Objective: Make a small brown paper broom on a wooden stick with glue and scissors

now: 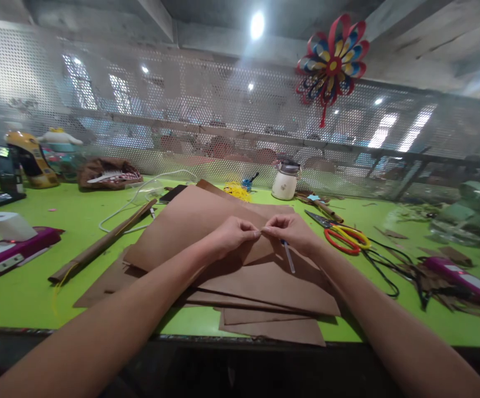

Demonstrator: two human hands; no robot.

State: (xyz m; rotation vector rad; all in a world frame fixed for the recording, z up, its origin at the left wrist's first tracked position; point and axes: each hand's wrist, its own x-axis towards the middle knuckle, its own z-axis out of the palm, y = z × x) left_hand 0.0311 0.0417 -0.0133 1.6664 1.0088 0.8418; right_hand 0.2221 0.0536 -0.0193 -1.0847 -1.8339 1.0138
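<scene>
My left hand (235,234) and my right hand (292,229) meet over a pile of brown paper sheets (190,224), each with thumb and finger pinched. Between their fingertips there may be something tiny, too small to name. A pen (290,258) with a clear barrel and a dark blue part sticks out below my right hand, tucked in its curled fingers. The overlapping sheets lie at angles under both hands. Just right of my right hand rest scissors (342,235) with red and yellow handles.
A rolled brown paper tube (103,243) lies left of the sheets. A white jar (285,181) and yellow shreds (236,191) stand behind. Purple power strips (16,251) sit at both sides, with black cords (389,260) at right. A perforated metal screen (223,127) rises behind the green table (194,326).
</scene>
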